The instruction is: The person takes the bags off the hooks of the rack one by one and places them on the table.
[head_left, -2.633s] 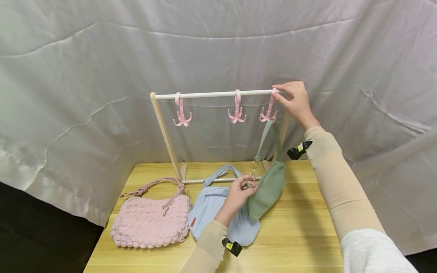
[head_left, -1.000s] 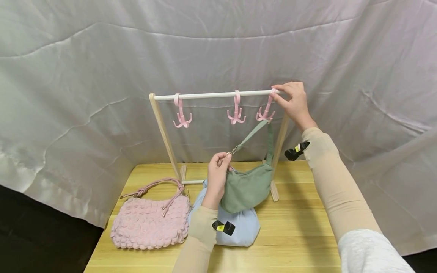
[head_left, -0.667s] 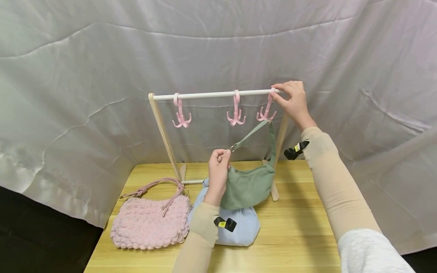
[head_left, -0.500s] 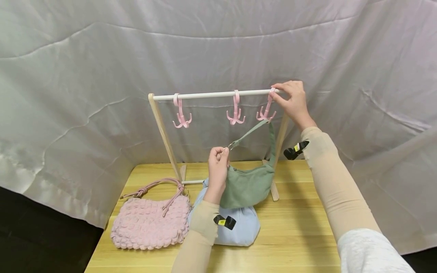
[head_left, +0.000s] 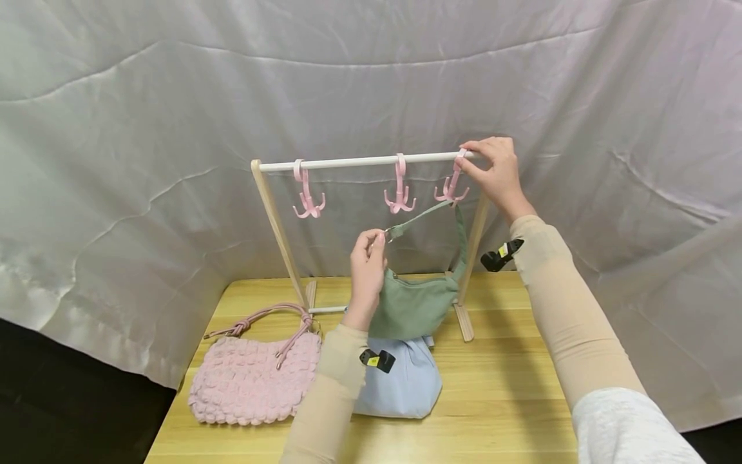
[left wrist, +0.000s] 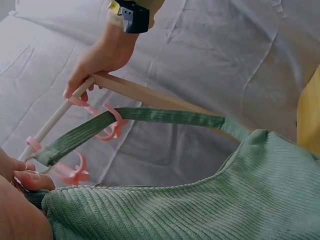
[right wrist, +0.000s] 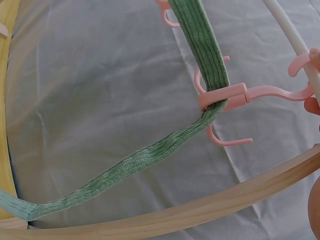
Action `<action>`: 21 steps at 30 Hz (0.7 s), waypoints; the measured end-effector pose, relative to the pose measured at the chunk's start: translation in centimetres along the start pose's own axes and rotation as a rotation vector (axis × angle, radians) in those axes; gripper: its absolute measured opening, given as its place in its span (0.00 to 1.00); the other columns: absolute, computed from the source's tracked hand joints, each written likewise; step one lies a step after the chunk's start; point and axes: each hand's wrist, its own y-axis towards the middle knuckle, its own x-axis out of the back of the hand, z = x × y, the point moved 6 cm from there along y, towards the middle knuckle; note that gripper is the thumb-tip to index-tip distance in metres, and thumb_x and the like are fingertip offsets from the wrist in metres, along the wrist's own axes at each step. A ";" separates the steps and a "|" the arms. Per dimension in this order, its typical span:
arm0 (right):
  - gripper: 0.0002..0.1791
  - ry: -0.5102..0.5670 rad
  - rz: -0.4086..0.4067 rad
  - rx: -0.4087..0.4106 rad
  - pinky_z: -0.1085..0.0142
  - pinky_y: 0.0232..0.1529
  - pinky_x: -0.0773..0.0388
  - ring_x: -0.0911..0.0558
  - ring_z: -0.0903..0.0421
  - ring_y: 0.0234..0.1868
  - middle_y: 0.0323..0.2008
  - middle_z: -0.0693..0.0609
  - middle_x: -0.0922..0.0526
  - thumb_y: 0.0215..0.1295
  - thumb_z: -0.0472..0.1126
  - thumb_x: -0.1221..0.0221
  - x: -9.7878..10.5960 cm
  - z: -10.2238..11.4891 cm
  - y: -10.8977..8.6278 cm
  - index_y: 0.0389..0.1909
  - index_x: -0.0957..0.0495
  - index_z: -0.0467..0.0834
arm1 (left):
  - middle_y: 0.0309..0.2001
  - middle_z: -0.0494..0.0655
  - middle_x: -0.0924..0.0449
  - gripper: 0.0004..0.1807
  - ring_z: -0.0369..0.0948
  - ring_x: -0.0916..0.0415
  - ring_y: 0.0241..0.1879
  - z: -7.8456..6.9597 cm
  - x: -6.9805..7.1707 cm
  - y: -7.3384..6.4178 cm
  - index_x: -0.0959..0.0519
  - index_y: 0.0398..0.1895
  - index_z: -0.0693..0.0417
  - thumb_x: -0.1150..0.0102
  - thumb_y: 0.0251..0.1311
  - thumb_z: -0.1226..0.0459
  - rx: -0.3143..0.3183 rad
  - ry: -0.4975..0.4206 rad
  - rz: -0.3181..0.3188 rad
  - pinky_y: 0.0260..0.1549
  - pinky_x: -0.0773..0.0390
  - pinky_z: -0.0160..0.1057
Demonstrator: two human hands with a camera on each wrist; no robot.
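Note:
My left hand (head_left: 368, 274) pinches the metal ring at the strap end of a green corduroy shoulder bag (head_left: 414, 309). The bag's strap (right wrist: 135, 164) loops over one prong of the rightmost pink hook hanger (head_left: 451, 189), as the right wrist view shows closely. Up at the right end of the white rail (head_left: 359, 161), the thumb and fingers of my right hand (head_left: 500, 174) hold the top of that hanger. In the left wrist view the green bag body (left wrist: 250, 195) hangs below the ring; fingers partly cover the ring.
Two more pink hook hangers, one left (head_left: 308, 193) and one central (head_left: 399, 190), hang from the rail. A light blue bag (head_left: 400, 380) lies beneath the green one. To its left lies a pink puffy bag (head_left: 255, 380) on the wooden table (head_left: 481, 412). Grey cloth (head_left: 371, 96) stands behind.
My left hand has moved left and up with the strap end, pulling the strap aslant and lifting the green bag off the blue one. The right hand keeps its hold at the rail.

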 end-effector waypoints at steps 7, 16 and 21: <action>0.14 -0.004 0.001 0.008 0.62 0.54 0.42 0.27 0.47 0.44 0.38 0.41 0.14 0.56 0.40 0.31 -0.1 0.2 0.0 0.42 0.15 0.40 | 0.18 0.35 0.37 0.14 0.30 0.41 0.17 -0.6 0.2 1.0 0.23 0.41 0.70 0.47 0.69 0.64 -0.027 0.061 -0.026 0.19 0.39 0.26; 0.14 -0.003 0.001 0.001 0.62 0.54 0.42 0.28 0.48 0.44 0.39 0.40 0.14 0.56 0.41 0.31 -0.2 0.1 0.0 0.43 0.15 0.39 | 0.17 0.35 0.40 0.12 0.31 0.43 0.18 -1.5 0.5 1.9 0.21 0.36 0.67 0.41 0.65 0.63 -0.071 0.167 -0.026 0.20 0.42 0.28; 0.14 -0.005 -0.004 -0.003 0.62 0.54 0.43 0.28 0.48 0.44 0.39 0.41 0.14 0.56 0.40 0.31 -0.2 0.1 -0.1 0.43 0.15 0.40 | 0.17 0.35 0.40 0.12 0.31 0.44 0.19 -1.9 0.6 2.4 0.21 0.35 0.67 0.39 0.64 0.63 -0.077 0.204 0.002 0.20 0.42 0.29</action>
